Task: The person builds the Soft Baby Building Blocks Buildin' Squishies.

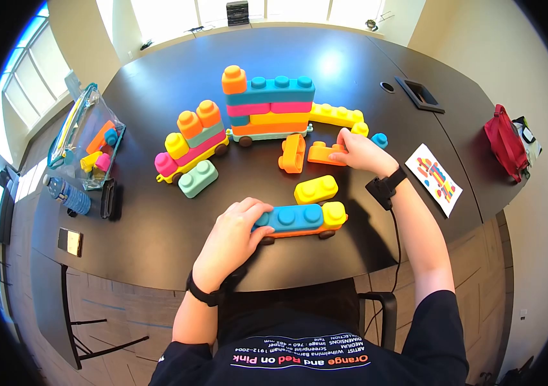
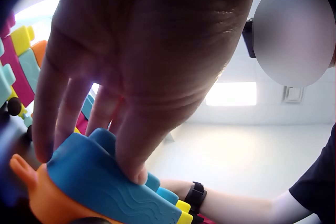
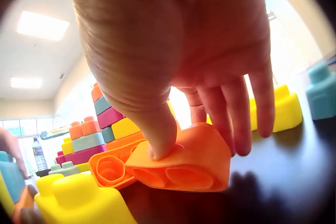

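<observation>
My left hand [image 1: 238,225] grips the left end of a long blue block [image 1: 293,217], thumb on the near side and fingers on the far side. That block sits on an orange wheeled base [image 2: 50,200], with a yellow block [image 1: 334,213] at its right end. Farther right, my right hand [image 1: 365,151] pinches an orange block [image 3: 197,153] between thumb and fingers. The block is tilted, so its hollow underside shows in the right wrist view. Beside it a second orange block [image 1: 293,154] lies on its side. A yellow two-stud block [image 1: 316,190] lies just behind the blue one.
Behind stand a tall stacked wagon [image 1: 271,106] and a stepped wagon [image 1: 197,145]. A pale green block [image 1: 198,179], a long yellow block [image 1: 337,114] and a blue block [image 1: 379,140] lie around. At left are a clear bag [image 1: 87,141] and bottle [image 1: 71,195]; at right, a picture card [image 1: 435,180].
</observation>
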The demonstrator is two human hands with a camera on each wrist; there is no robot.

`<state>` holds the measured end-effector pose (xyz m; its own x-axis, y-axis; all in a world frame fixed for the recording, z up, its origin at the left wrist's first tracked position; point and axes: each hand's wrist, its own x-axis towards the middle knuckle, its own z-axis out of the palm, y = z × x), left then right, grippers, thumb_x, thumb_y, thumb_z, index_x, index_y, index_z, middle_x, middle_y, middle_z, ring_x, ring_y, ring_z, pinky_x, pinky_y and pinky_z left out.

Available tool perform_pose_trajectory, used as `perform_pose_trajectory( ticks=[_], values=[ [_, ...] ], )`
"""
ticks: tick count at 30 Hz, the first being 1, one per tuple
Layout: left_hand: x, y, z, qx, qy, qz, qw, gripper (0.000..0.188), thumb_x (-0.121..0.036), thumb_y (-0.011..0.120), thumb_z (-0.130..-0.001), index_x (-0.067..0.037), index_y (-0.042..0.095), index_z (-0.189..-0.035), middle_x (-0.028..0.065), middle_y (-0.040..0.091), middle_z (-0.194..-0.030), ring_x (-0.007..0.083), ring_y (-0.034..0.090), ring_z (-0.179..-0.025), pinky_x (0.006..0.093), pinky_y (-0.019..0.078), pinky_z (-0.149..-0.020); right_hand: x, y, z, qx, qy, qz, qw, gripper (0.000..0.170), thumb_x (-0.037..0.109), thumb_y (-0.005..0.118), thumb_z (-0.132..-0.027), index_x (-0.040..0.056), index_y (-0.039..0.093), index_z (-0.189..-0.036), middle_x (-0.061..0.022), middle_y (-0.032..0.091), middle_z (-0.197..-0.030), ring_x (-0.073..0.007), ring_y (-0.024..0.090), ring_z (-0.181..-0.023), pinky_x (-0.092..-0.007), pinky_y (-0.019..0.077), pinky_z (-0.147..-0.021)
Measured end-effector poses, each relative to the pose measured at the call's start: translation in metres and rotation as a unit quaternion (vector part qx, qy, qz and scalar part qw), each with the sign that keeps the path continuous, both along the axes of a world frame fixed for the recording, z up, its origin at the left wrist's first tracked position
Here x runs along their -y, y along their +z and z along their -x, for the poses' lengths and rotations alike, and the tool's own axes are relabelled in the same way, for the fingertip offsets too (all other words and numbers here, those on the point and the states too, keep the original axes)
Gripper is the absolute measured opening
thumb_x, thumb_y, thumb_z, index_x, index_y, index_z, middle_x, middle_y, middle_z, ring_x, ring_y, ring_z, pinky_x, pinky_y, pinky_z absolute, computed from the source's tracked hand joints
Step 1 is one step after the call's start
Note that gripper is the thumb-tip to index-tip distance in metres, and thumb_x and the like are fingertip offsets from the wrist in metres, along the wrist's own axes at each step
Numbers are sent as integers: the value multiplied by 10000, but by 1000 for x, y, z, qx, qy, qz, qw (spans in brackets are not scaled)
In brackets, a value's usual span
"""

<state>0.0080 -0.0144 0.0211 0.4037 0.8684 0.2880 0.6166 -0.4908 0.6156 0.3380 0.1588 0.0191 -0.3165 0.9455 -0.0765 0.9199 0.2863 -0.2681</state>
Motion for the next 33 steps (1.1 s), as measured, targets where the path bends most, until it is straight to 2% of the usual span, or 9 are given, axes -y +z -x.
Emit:
perform_pose_trajectory(
  ticks=[6, 8, 12, 14, 16, 17, 18, 31, 33],
  values=[
    [-1, 2, 9, -10, 33, -15, 999, 600, -223, 880, -833, -19, 606, -1327, 152, 690, -1165, 351, 690, -1015, 416, 588, -859, 16, 5, -7, -115, 40, 28, 992, 427, 238, 853, -873, 2, 628, -1148, -152, 703, -963, -316, 695, -917, -404, 551, -818],
    [-3, 2, 13, -20, 25, -6, 999, 589, -239, 887, -825, -20, 622, -1302, 148, 696, -1144, 347, 693, -1002, 413, 585, -850, 22, 2, -8, -94, 117, -98, 984, 437, 257, 878, -831, 1, 661, -1110, -160, 720, -991, -337, 711, -918, -414, 566, -831],
    [-5, -3, 18, -52, 19, 12, 998, 513, -259, 892, -820, -16, 666, -1211, 135, 712, -1059, 331, 705, -954, 403, 582, -828, 62, 30, 19, -151, 100, -148, 972, 441, 239, 908, -781, 7, 680, -1079, -150, 704, -985, -318, 703, -904, -390, 568, -819],
    [-4, -1, 17, -50, 23, 19, 998, 492, -258, 893, -818, -13, 673, -1184, 136, 713, -1038, 330, 707, -942, 401, 582, -823, 87, 38, 41, -271, 93, -107, 952, 470, 218, 930, -748, 10, 675, -1084, -144, 675, -987, -317, 687, -895, -387, 569, -807],
    [-4, -1, 16, -47, 27, 26, 998, 471, -257, 894, -817, -10, 680, -1156, 138, 714, -1016, 329, 709, -929, 400, 581, -819, 104, 33, 57, -295, 153, -129, 934, 448, 187, 940, -763, 34, 683, -1096, -74, 664, -1016, -183, 683, -921, -309, 591, -730],
    [-4, -1, 16, -38, 31, 30, 998, 472, -251, 898, -811, -6, 680, -1151, 146, 716, -1010, 336, 711, -922, 402, 582, -814, 112, 31, 64, -297, 175, -136, 929, 452, 191, 951, -753, 41, 678, -1080, -75, 658, -1038, -195, 684, -921, -312, 591, -751],
    [-4, -1, 16, -30, 36, 34, 998, 473, -244, 902, -806, -2, 679, -1146, 153, 718, -1005, 343, 713, -916, 403, 582, -809, 124, 28, 77, -332, 184, -114, 918, 452, 198, 945, -740, 28, 650, -1038, -133, 634, -1002, -324, 671, -921, -393, 562, -786],
    [-2, -2, 17, 3, 29, 74, 997, 599, -283, 933, -742, -16, 684, -1217, 166, 735, -1058, 380, 718, -986, 429, 581, -843, 138, 9, 93, -297, 211, -91, 927, 466, 170, 913, -784, 9, 625, -1112, -149, 675, -1032, -358, 678, -975, -408, 556, -862],
    [0, 1, 10, 56, 37, -5, 998, 610, -198, 941, -760, -5, 665, -1270, 150, 720, -1148, 305, 732, -990, 379, 625, -863, 138, 9, 93, -297, 216, -95, 925, 464, 188, 898, -786, 0, 615, -1102, -170, 666, -1035, -386, 671, -996, -434, 551, -857]
  ],
)
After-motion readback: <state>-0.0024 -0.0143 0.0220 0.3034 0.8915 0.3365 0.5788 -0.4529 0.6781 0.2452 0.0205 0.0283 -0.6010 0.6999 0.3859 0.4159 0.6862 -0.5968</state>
